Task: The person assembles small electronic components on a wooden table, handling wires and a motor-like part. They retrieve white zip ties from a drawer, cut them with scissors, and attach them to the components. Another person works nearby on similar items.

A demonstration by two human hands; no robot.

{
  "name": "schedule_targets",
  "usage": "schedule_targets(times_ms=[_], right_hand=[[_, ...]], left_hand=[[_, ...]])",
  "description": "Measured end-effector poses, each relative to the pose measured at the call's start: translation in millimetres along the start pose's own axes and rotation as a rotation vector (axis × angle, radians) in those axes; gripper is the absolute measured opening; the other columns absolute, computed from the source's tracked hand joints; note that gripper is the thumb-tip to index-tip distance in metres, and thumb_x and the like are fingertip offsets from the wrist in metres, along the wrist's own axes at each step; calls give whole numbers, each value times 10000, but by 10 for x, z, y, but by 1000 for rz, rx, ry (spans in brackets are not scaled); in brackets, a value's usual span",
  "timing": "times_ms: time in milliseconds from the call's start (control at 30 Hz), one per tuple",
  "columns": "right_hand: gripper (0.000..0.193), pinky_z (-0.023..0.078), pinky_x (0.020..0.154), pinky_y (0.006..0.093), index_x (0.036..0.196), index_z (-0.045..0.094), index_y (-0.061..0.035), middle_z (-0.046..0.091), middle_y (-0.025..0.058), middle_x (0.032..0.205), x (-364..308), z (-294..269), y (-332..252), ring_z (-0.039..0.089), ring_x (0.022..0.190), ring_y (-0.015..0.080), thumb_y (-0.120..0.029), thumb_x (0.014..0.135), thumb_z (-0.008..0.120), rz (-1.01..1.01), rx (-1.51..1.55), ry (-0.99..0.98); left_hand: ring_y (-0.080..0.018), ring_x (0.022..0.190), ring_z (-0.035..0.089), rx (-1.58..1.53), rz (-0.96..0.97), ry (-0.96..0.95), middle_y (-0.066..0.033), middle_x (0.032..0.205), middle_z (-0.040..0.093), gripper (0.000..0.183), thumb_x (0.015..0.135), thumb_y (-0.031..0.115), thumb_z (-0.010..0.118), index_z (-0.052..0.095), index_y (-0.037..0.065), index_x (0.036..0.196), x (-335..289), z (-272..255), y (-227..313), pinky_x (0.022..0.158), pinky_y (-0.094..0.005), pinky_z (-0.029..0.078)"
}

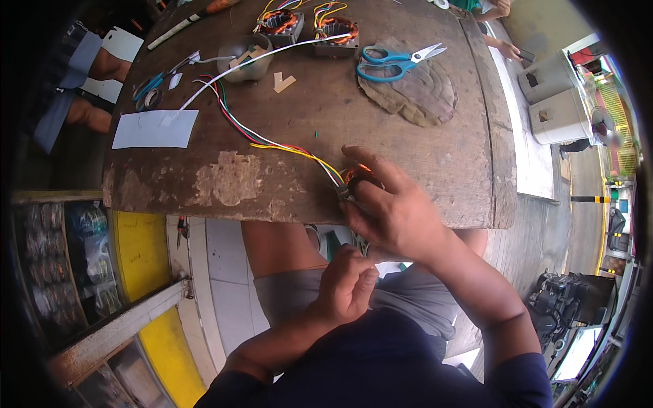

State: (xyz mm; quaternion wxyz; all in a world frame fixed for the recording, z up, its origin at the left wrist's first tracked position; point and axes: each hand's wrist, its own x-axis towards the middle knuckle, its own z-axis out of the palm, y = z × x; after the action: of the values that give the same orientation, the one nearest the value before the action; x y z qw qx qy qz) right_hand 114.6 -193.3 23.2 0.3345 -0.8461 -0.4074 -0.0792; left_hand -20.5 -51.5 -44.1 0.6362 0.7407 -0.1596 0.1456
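At the table's front edge my right hand [401, 211] is closed over a small motor stator [356, 175] with copper-orange windings. The fingers bend around it, and the hand hides most of its body. A bundle of red, white, green and yellow wires [294, 147] leads from the stator across the table to the upper left. My left hand [347, 284] is curled into a fist above my lap, below the table edge. Nothing shows sticking out of it.
Blue-handled scissors [391, 64] lie on a brown cloth [415, 88]. Two more stators [337, 34] [280, 26] stand at the back. A bowl [246, 61], white card [155, 129], white tube [265, 56] and tape roll [149, 100] are to the left. Other people are beyond the table.
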Motion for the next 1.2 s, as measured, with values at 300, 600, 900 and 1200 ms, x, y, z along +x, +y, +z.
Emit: schedule_targets(times_ms=[300,600,900,1200], right_hand=[[335,542,1076,464,1146,710,19,619,221,1408,1,-37,29,632,1272,413,-193,899,787,38,55,-53],[319,473,1168,442,1136,718,60,613,233,1405,-96,66,-43,566,1373,398,-195,945,739,-5,-64,50],[596,541,1029,484,1358,582,3,594,217,1379,-534,-16,-252,625,1230,424,-169,857,857,377,107,231],[470,562,825,481,1290,561,-10,704,184,950,-574,-17,-197,693,924,426,-60,881,789,497,151,49]], left_hand=[[-308,941,674,172,32,-169,-110,1012,671,190,983,239,778,700,67,995,91,-302,97,851,-475,493],[-374,1155,704,548,360,-161,-205,1273,691,277,1044,16,565,719,3,1274,2379,-596,326,1020,-438,565],[-352,1270,706,1557,-113,-912,-182,1308,760,280,868,135,752,825,30,1117,3841,469,-282,981,-513,605],[-334,1226,738,1454,-147,-880,-150,1320,759,456,873,80,734,750,87,1329,3851,456,-373,950,-527,618]])
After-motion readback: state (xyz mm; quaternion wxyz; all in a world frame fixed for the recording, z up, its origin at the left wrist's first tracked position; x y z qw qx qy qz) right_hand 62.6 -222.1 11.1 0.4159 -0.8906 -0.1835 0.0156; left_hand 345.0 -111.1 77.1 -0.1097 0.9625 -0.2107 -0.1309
